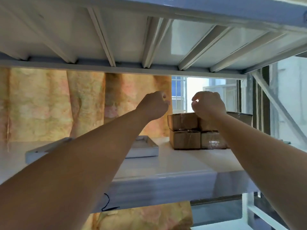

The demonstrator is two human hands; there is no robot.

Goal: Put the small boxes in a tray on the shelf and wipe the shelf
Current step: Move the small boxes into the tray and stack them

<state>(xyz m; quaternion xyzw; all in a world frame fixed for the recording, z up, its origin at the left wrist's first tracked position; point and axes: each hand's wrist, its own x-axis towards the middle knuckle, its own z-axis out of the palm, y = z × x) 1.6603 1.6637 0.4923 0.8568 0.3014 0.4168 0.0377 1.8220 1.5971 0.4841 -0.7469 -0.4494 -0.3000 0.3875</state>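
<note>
1. Hovering above the shelf (182, 161), the left hand (153, 105) is turning its back to the camera, with its fingers curled into a loose fist. Nothing is showing inside it.
2. The right hand (207, 105) is hanging just beside it, over the boxes (183, 130), with its fingers bent and the thumb close to the forefinger. Glare is shining through the gap, so I cannot tell whether it is pinching something small or touching the top box.
3. The boxes are sitting in a two-tier cardboard stack on the right part of the shelf. The right hand and right forearm (249, 146) are covering most of the upper right box and part of the lower right one. One more box is peeking out behind the wrist, and how many are lying further back is hard to make out.
4. The tray (146, 147), white and shallow, is lying on the shelf left of the stack, near it but not touching. The left forearm (83, 163) is crossing over it and hiding its middle. Only the right corner and the left end are showing, so its inside is mostly hidden.
5. A curtain (49, 105) is hanging behind the shelf, and a window (179, 92) is glowing between the two hands, its detail washed out. The upper shelf (149, 39) is filling the top of the view with its ribbed underside.
</note>
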